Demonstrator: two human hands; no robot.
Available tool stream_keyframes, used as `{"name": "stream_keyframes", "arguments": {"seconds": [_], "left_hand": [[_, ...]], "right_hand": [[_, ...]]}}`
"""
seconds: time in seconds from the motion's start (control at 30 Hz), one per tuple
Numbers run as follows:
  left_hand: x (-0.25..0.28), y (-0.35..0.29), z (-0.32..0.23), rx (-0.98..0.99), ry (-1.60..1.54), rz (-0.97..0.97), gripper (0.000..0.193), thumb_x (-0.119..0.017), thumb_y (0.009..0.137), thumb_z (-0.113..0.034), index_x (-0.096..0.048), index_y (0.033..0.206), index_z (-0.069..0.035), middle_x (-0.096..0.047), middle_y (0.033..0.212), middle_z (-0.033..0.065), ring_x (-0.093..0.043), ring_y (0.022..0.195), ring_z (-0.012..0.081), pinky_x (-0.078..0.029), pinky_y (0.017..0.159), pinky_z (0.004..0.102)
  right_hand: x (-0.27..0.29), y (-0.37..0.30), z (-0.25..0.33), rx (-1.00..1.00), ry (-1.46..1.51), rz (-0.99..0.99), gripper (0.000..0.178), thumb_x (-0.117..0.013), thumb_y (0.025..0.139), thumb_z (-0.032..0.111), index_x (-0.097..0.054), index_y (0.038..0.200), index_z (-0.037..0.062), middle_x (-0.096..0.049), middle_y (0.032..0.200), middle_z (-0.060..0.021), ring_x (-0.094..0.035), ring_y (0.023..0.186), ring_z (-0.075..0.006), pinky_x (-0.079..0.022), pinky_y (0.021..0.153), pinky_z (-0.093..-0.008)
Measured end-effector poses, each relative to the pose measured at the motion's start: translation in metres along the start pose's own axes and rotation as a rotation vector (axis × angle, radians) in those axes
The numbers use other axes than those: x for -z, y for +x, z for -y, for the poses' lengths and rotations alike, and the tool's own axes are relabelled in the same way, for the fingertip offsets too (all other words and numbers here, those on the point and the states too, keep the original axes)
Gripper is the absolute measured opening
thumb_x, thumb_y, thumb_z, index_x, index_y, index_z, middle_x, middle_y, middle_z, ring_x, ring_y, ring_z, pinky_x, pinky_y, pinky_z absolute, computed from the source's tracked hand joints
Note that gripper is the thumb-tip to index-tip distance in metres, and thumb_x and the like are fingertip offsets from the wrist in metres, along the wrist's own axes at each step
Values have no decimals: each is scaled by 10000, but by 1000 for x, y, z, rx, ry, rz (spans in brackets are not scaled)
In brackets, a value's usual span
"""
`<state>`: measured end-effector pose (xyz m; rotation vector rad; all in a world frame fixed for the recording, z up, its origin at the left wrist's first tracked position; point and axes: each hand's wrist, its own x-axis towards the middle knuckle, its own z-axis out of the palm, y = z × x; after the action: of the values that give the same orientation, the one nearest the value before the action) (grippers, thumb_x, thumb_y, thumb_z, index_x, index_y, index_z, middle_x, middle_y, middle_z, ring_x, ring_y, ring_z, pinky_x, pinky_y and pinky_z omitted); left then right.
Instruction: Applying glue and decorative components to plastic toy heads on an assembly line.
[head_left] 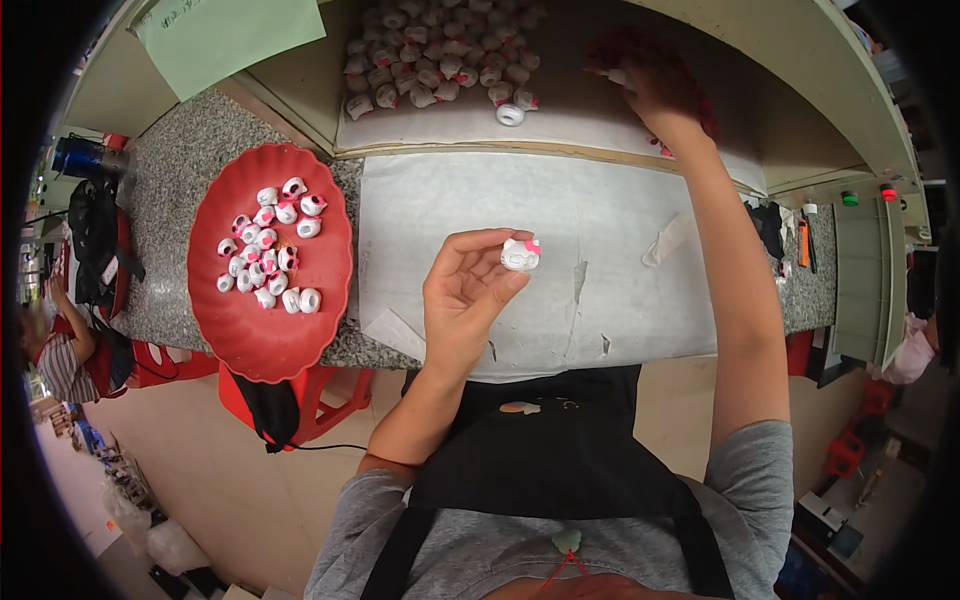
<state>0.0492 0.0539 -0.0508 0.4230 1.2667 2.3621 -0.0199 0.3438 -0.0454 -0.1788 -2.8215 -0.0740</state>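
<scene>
My left hand (pixel 462 290) pinches a small white cat-head figurine (pixel 520 254) with a pink bow between thumb and fingertips, above the paper-covered bench. My right hand (pixel 660 95) reaches into the shaded compartment at the far right, closed on a slim white tool (pixel 612 75) with a pointed tip; its exact kind is unclear. Beneath and around that hand lies a pile of small dark pink pieces (pixel 700 105), partly hidden by it. Several similar white heads with pink bows (pixel 268 238) lie on a red scalloped plate (pixel 225 330) to the left.
A large heap of white heads (pixel 430 60) fills the compartment's left part. White paper (pixel 540 320) covers the bench, with torn spots and a loose scrap (pixel 665 240). A green note (pixel 235 40) hangs upper left. A red stool (pixel 330 400) stands below the plate.
</scene>
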Motion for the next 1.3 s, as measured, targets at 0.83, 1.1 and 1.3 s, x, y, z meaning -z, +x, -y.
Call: {"name": "stream_keyframes", "arguments": {"seconds": [0.83, 1.1, 1.3], "left_hand": [[-21, -2, 18, 90, 30, 173, 299, -539, 708, 66, -439, 987, 31, -495, 1018, 152, -477, 978, 193, -391, 842, 293], [-30, -8, 18, -24, 123, 90, 321, -535, 703, 70, -430, 1003, 24, -506, 1008, 165, -514, 907, 188, -415, 778, 261], [-30, -13, 20, -157, 393, 117, 325, -526, 709, 77, -454, 1024, 42, -504, 1007, 173, -519, 894, 188, -446, 727, 259]], "right_hand": [[57, -142, 94, -629, 1904, 335, 72, -559, 696, 42, -509, 732, 5, -523, 646, -51, -473, 543, -97, -361, 493, -201], [61, -169, 105, -696, 1910, 34, 101, -575, 691, 28, -487, 733, 0, -521, 670, -86, -482, 546, -126, -375, 500, -231], [74, -176, 121, -620, 1990, -59, 98, -566, 692, -1, -483, 743, -13, -493, 697, -101, -457, 546, -135, -374, 498, -235]]}}
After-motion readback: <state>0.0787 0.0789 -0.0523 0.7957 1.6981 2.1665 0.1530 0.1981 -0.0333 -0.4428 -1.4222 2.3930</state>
